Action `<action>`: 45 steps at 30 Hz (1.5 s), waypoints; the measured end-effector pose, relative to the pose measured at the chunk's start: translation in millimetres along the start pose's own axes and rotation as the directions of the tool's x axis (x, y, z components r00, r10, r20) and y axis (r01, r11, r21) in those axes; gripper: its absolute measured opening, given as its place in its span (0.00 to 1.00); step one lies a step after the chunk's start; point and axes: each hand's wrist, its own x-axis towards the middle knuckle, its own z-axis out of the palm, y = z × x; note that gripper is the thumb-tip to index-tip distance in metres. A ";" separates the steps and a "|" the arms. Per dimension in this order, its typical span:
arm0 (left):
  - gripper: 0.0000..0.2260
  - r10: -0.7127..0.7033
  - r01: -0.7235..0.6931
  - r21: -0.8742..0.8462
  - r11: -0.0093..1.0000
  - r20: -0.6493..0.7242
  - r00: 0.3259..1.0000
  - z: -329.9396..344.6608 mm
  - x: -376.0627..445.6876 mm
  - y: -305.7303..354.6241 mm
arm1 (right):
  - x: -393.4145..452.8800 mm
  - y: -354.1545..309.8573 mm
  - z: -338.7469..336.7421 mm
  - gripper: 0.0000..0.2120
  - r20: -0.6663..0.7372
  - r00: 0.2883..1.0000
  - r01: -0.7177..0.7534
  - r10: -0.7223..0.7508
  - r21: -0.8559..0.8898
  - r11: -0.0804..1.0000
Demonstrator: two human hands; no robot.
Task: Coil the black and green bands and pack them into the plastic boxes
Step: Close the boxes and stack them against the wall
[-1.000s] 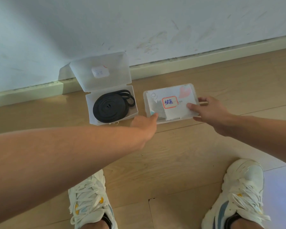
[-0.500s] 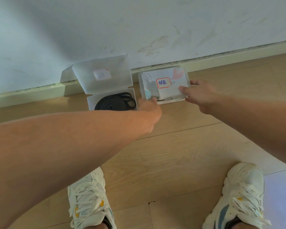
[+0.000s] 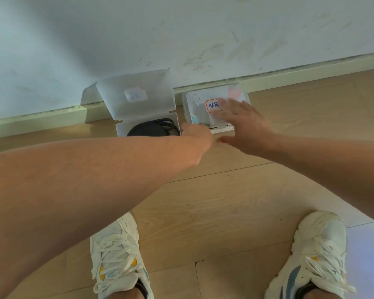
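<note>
Clear plastic is what both boxes are made of, and you are looking at two of them sitting side by side on the wooden floor (image 3: 235, 190) against the skirting board (image 3: 37, 119). The left box (image 3: 147, 126) is standing open with its lid (image 3: 138, 93) leaning back toward the wall, and the black band (image 3: 153, 128) is lying coiled inside it, one loop riding up at the right. The right box (image 3: 205, 108) is lying closed, with a red-edged label (image 3: 211, 105) on its lid; something pale teal is showing through the plastic, but you cannot tell whether that is the green band. There is one black band in view.

Your right hand (image 3: 244, 124) is spreading flat, fingers straight, over the closed lid of the right box, gripping nothing. Your left hand (image 3: 194, 139) is reaching to the near left corner of that same box, and its fingers are hidden behind the knuckles, so their grip cannot be told. Two pale laced shoes (image 3: 117, 255) are standing on the floor below.
</note>
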 end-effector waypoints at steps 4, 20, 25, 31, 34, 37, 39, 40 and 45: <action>0.21 0.024 -0.024 0.013 1.000 0.016 1.000 -2.5 7.7 0.2 | 0.9 -3.7 5.0 0.28 -0.037 0.999 -0.007 0.003 -0.122 0.993; 0.19 0.204 -0.216 0.040 0.976 0.203 0.958 -55.5 -25.4 -23.8 | 12.3 -22.0 -16.2 0.22 -0.013 0.996 -0.082 0.084 0.105 0.991; 0.17 0.345 -0.337 0.120 0.934 -0.057 0.937 -130.4 -23.0 -42.8 | 36.0 -62.7 -28.4 0.25 0.126 0.980 -0.197 0.153 0.551 0.811; 0.14 0.179 -0.235 -0.048 0.971 -0.506 0.844 -174.7 10.7 -55.1 | 72.3 -96.1 -38.0 0.31 0.319 0.920 -0.391 0.226 0.759 0.521; 0.17 0.180 -0.222 -0.039 0.974 -0.457 0.871 -192.3 29.2 -48.1 | 79.5 -108.1 -43.3 0.33 0.336 0.914 -0.404 0.228 0.814 0.418; 0.23 0.293 -0.302 0.038 0.952 -0.387 0.874 -205.2 39.0 -38.3 | 78.1 -113.0 -37.7 0.22 0.237 0.936 -0.325 0.261 0.867 0.378; 0.31 0.339 -0.347 0.043 0.937 -0.354 0.872 -208.5 38.8 -36.7 | 70.0 -112.4 -35.2 0.08 0.120 0.962 -0.234 0.244 0.824 0.517; 0.31 0.367 -0.368 0.062 0.928 -0.336 0.867 -208.8 38.5 -37.7 | 63.0 -112.0 -34.9 0.10 0.077 0.979 -0.180 0.191 0.768 0.614; 0.24 0.660 -0.596 0.292 0.748 -0.223 0.718 -216.4 35.6 -45.1 | 42.0 -108.6 -15.6 0.23 0.127 0.962 0.216 -0.240 0.176 0.960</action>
